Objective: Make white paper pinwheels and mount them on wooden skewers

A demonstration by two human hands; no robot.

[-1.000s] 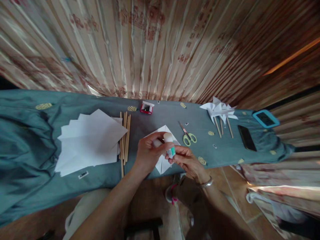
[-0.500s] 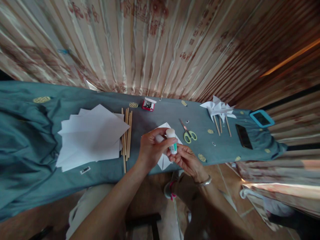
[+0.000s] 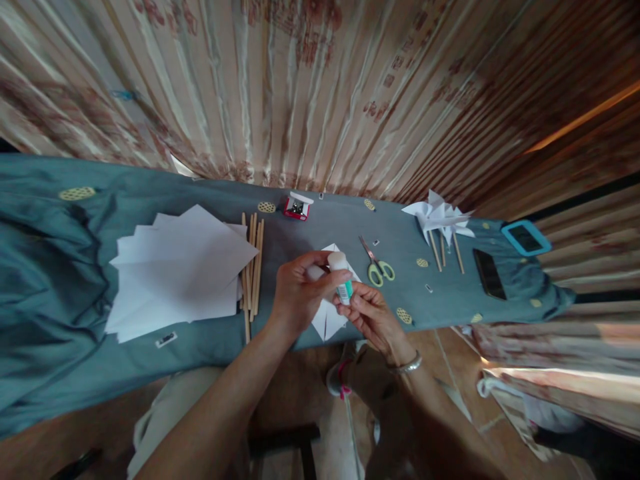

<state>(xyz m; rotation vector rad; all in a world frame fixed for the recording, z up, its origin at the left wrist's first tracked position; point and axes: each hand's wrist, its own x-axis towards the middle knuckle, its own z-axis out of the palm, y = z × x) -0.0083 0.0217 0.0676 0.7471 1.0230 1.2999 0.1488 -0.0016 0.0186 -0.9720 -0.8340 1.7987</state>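
Note:
A small white glue bottle point(image 3: 342, 275) with a green label is held upright over the near edge of the table. My right hand point(image 3: 371, 317) grips its lower body from below. My left hand point(image 3: 299, 293) closes its fingers round the bottle's white cap, with another white piece tucked against the palm. Beneath both hands lies a folded white paper square point(image 3: 327, 320) on the teal cloth point(image 3: 300, 233).
A fanned stack of white sheets point(image 3: 175, 273) lies left, with several wooden sticks point(image 3: 251, 267) beside it. Green-handled scissors point(image 3: 377, 267), a red pin box point(image 3: 296, 207), finished paper pinwheels point(image 3: 440, 220), a black phone point(image 3: 487, 273) and a blue-cased device point(image 3: 525, 238) lie to the right. A curtain hangs behind.
Both hands stay on the glue bottle with only small shifts. The view has drifted slightly, so the table sits a little higher in the picture.

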